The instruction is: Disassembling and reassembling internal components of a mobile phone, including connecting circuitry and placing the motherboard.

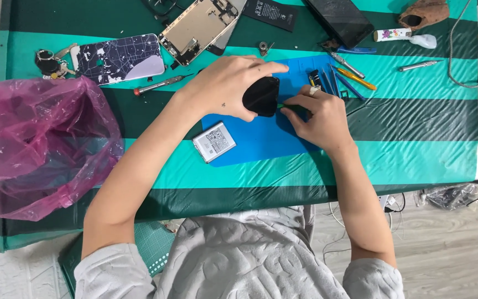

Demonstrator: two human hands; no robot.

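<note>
While my left hand (pixel 225 86) curls over the top of a small black device (pixel 261 96), its fingers are closed around the upper edge and the thumb sits below; item held, tilted up off the blue mat (pixel 250 138). Right hand (pixel 319 116): fingers pinched shut on a thin green tool (pixel 290 106), whose tip meets the right side of the black device; a ring shows on one finger. Both hands work over the middle of the blue mat, which lies near the centre of the desk (pixel 416 160), covered in a green and teal striped sheet.

Entries outward from the hands, as I see them:
- Flat silver battery (pixel 213 142), lying on the mat's left corner, just below my left wrist.
- Cluster of blue and yellow hand tools (pixel 347 77), just beyond my right hand, at the mat's far right corner.
- Red-tipped screwdriver (pixel 159 84), left of my left hand.
- Phone case with a dark map-like print (pixel 120 58), toward the far left of the desk, keys (pixel 51 62) beside it.
- Opened phone chassis (pixel 197 27), at the far edge.
- Dark phone screen (pixel 338 19), far edge, right of centre.
- Pink plastic bag (pixel 34 147), bunched over the left edge of the desk.
- Metal driver (pixel 419 66), near the far right corner.
</note>
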